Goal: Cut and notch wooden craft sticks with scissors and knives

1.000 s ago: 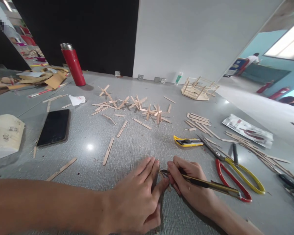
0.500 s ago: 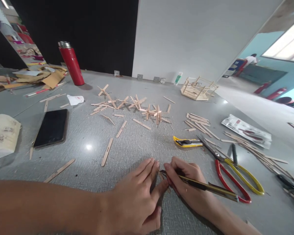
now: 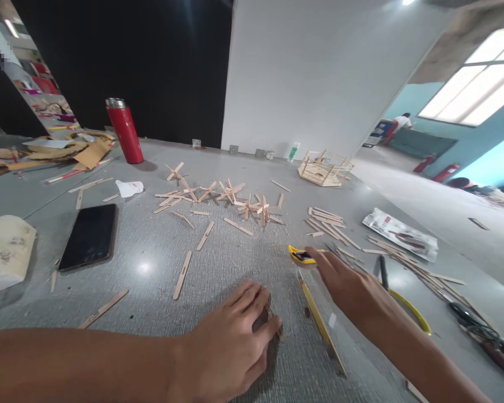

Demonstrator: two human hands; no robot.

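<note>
My left hand (image 3: 239, 330) rests on the grey table with its fingers curled, pinning a short piece of wooden stick (image 3: 279, 330) that is mostly hidden. Farther right, my right hand (image 3: 340, 271) has its fingers on a yellow utility knife (image 3: 296, 253); the thumb is out of sight. Between the two hands lies a slim gold craft knife (image 3: 319, 316), blade pointing away from me. Scissors with a yellow handle (image 3: 415, 313) lie partly under my right forearm.
Loose craft sticks (image 3: 182, 274) and a crossed-stick pile (image 3: 231, 193) spread across the table. A phone (image 3: 90, 236) and red bottle (image 3: 126, 134) stand left. A stick frame (image 3: 325, 170), packet (image 3: 401, 234) and pliers (image 3: 483, 330) are right.
My right hand has let go of the gold craft knife and moved up and right onto the yellow utility knife. The left hand stays on the stick piece. The view has tilted up slightly.
</note>
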